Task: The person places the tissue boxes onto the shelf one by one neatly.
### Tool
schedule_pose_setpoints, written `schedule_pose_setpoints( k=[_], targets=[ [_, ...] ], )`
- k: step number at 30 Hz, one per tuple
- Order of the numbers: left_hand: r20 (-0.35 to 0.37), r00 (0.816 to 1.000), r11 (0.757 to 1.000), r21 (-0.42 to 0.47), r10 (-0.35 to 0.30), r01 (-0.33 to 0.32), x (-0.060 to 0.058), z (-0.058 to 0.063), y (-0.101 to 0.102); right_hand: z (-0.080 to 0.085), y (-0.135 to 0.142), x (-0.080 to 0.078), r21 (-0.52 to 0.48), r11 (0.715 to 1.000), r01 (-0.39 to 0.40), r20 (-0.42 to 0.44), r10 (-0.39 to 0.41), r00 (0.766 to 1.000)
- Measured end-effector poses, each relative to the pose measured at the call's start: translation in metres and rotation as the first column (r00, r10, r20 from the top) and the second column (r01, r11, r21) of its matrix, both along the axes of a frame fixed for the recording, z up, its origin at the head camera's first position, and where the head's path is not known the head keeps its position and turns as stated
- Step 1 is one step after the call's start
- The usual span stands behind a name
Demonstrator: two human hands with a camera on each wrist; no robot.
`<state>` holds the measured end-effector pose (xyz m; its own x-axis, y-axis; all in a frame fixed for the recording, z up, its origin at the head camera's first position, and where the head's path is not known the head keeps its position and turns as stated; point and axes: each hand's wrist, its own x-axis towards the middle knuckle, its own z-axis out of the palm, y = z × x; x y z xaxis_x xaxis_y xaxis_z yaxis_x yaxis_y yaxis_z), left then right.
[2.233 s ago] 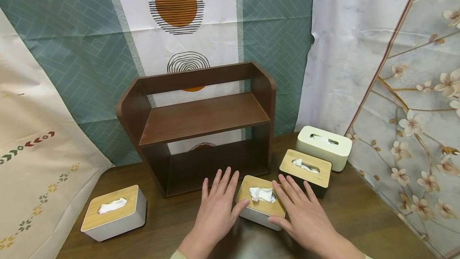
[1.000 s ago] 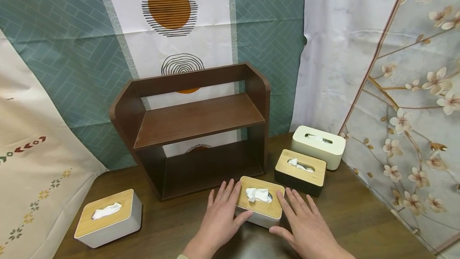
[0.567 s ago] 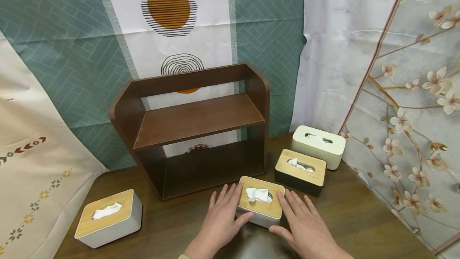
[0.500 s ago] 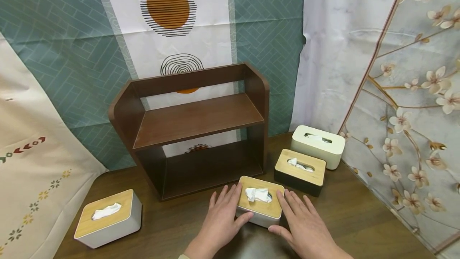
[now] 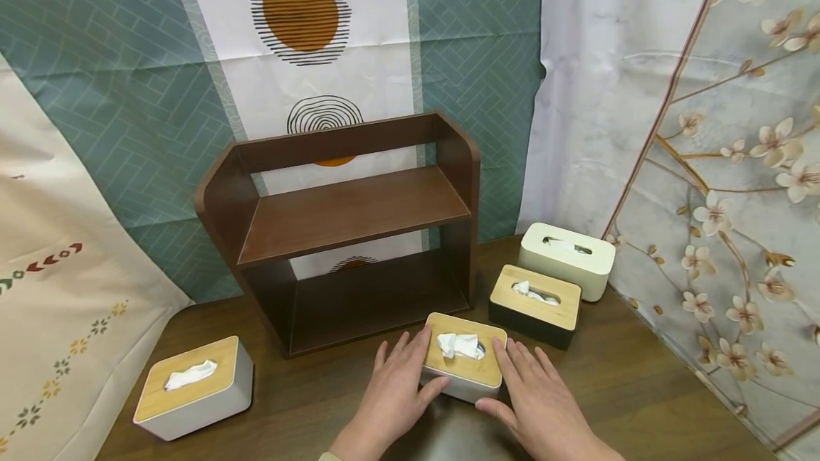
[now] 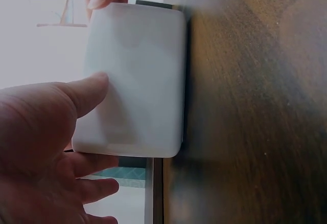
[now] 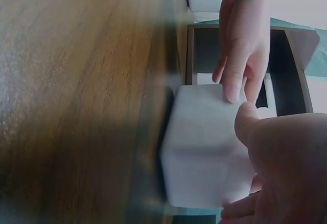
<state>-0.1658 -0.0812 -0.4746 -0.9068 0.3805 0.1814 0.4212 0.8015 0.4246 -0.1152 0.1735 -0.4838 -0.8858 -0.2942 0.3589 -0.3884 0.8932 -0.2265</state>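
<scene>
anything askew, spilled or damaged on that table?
Nothing stands out. All four tissue boxes sit upright with lids on. The left hand and right hand flank the middle tissue box before the bare shelf unit. No spills show.

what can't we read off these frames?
- Far side of the box: both wrist views show only its near face.
- Left hand fingertip contact with the box: head view, hidden by the hand itself.
- Right hand palm side: head view shows only its back.
- Left wrist view: table blurred and dim.
</scene>
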Motion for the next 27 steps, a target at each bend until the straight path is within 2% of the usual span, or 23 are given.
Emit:
schedule_pose_setpoints(
  k=[6, 17, 22, 27],
  targets=[
    [-0.019, 1.0, 1.0, 0.009, -0.002, 0.003, 0.002, 0.0, 0.0, 0.0, -0.006, -0.003, 0.0, 1.0, -0.012, 0.0, 0.012, 1.0],
    [-0.063, 0.998, 1.0, 0.021, 0.013, -0.011, 0.004, 0.002, -0.001, 0.002, -0.016, -0.007, -0.059, 0.998, -0.006, 0.016, 0.007, 1.0],
    [-0.114, 0.993, 0.999, 0.043, 0.03, -0.025, 0.004, 0.002, -0.002, 0.005, -0.018, -0.011, -0.062, 0.998, -0.014, -0.028, 0.013, 1.0],
    [-0.193, 0.979, 0.997, 0.06, 0.065, -0.054, 0.002, 0.005, -0.003, 0.009, -0.021, -0.02, -0.051, 0.998, -0.036, -0.103, 0.031, 0.994]
  ],
)
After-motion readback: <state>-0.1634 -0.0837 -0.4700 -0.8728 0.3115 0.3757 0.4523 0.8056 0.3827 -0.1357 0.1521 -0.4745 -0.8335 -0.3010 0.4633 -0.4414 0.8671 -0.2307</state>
